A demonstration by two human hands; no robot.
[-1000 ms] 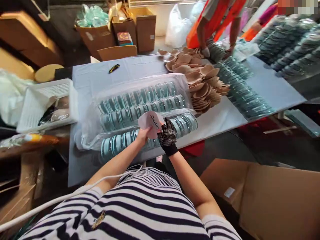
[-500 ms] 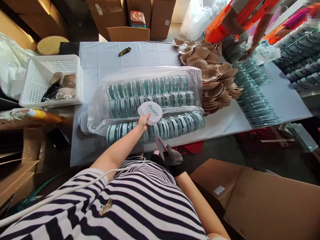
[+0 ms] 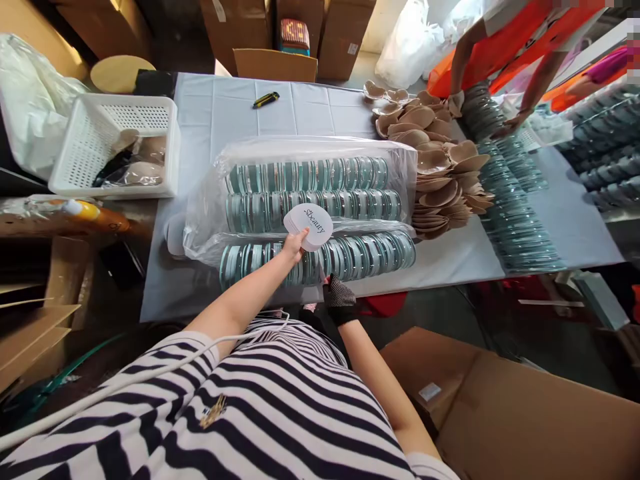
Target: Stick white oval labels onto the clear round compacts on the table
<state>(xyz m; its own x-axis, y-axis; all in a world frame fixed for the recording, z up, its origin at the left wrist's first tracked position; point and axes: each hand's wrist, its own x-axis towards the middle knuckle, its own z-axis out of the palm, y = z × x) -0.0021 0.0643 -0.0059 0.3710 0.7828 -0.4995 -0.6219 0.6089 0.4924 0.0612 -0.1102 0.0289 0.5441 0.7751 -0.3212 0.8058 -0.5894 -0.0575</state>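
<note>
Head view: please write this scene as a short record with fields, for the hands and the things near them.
left hand: left hand holds a white card over the bagged discs
right hand: gloved right hand at the table edge, hold unclear
in front: plastic bag with rows of round discs
right of bag: pile of tan cups
far left: white basket

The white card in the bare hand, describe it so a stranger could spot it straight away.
On the pale blue table lies a clear plastic bag packed with rows of teal-rimmed round cases. The left hand holds the card above the nearest row. It alone is flat, white and rounded, with dark script lettering.
</note>
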